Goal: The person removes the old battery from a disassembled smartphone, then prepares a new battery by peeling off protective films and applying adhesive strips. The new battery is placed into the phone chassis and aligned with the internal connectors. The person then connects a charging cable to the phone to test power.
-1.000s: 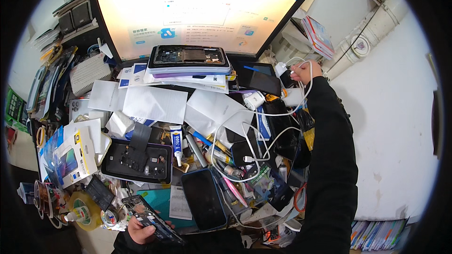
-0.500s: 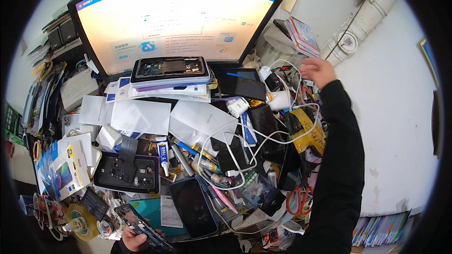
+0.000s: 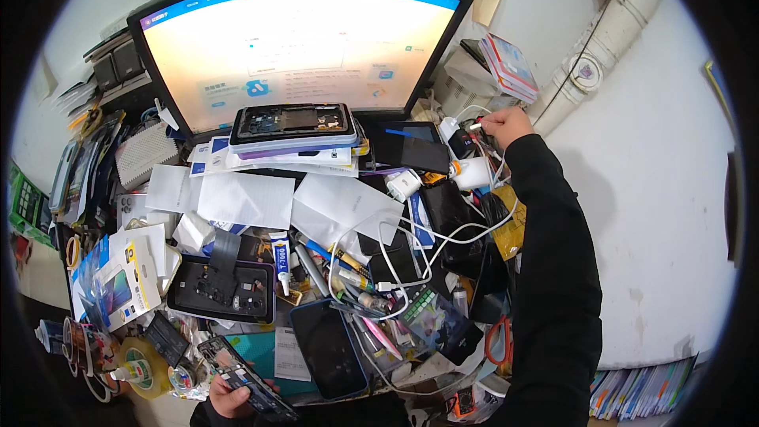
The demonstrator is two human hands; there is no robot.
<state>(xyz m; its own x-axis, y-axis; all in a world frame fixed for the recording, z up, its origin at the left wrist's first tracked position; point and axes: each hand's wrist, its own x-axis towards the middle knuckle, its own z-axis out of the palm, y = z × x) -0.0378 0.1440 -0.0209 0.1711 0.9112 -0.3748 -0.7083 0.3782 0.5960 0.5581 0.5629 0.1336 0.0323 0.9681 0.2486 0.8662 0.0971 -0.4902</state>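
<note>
At the lower left my left hand [image 3: 231, 400] grips an opened smartphone [image 3: 247, 383], its inner boards and dark frame facing up. My right hand [image 3: 508, 126] is at the far right of the desk, fingers pinched on a small white cable plug [image 3: 476, 127]. Just beyond the fingertips stands a small black device [image 3: 459, 142] with a white charger beside it. A white cable [image 3: 466, 231] loops from that corner across the middle of the desk. A dark phone [image 3: 328, 349] lies face up to the right of the opened one.
A large lit monitor [image 3: 292, 55] stands at the back, with a stack of phones [image 3: 292, 138] before it. Papers [image 3: 245, 199], a phone back housing [image 3: 257, 296], a glue tube [image 3: 281, 257], orange-handled scissors [image 3: 498, 340] and a tape roll [image 3: 142, 368] crowd the desk.
My right hand has moved left and slightly down toward the black device, and a white plug now shows in its fingers. My left hand still holds the opened smartphone. The view has shifted slightly.
</note>
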